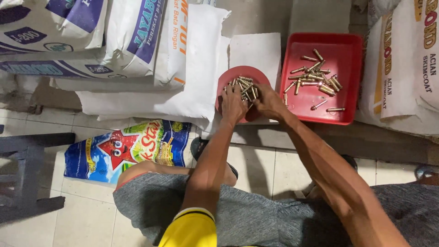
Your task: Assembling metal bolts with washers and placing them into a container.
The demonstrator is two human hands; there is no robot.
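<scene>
small brass-coloured metal pieces [245,85], heaped in round red dish [228,77]; both hands touching

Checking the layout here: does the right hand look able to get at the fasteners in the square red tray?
Probably yes: the right hand rests beside the square red tray, nothing lying between it and the fasteners.

On my feed I see both arms bare from the shoulder down, with no watch, ring or glove on the left hand [233,104] or the right hand [270,103]. The shirt [190,228] is yellow, with a thin white and dark stripe at the edge of its short left sleeve. The shorts [256,217] are grey, a mottled fabric, with a thin reddish hem at the left knee.
</scene>
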